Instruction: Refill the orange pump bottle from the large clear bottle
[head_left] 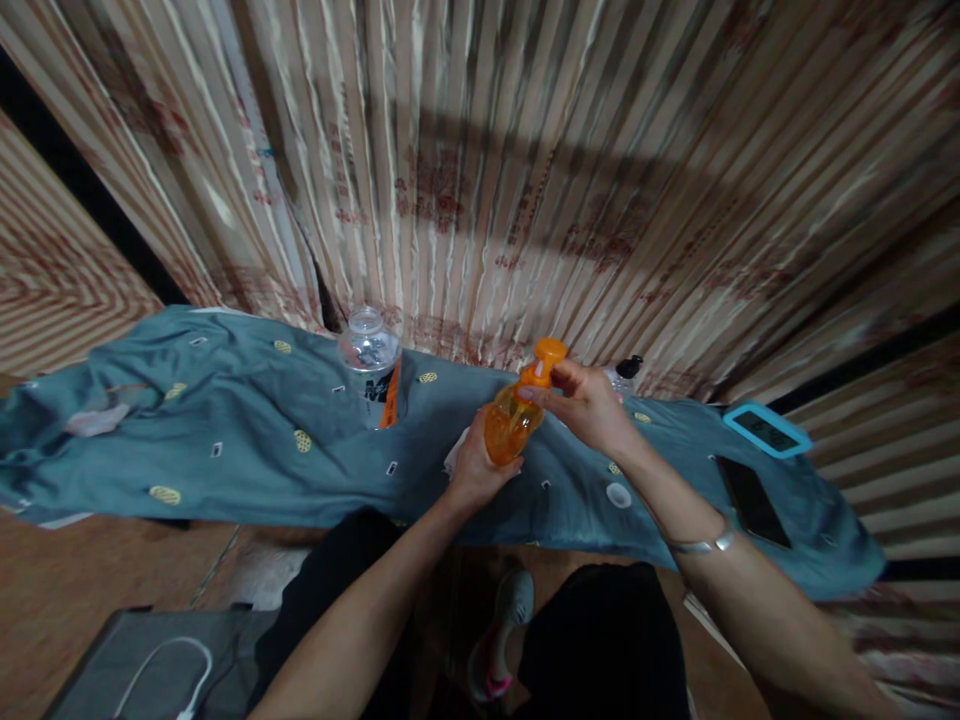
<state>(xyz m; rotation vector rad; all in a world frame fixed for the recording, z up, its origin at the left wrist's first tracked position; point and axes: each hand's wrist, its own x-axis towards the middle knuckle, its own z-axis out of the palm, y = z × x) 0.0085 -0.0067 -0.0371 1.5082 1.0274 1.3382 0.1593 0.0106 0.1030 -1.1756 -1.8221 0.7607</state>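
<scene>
Tilted over the cloth is a pump bottle [507,430] of clear orange plastic with liquid inside. My left hand [478,465] is wrapped round its body from the left and below. The fingers of my right hand [589,400] are closed on its orange pump top [536,374] at the neck. Something pale, perhaps tissue, shows beside my left hand, partly hidden. Left of my hands stands a clear open-necked bottle [373,360] with a black and orange label. Behind my right hand is a bottle with a black pump [628,367], mostly hidden.
A green patterned cloth [255,410] covers the narrow table. On it lie a small white cap [619,495], a dark phone [752,500], a blue-framed digital clock [766,430] and a pale crumpled piece [97,420]. A pleated curtain [480,180] hangs directly behind.
</scene>
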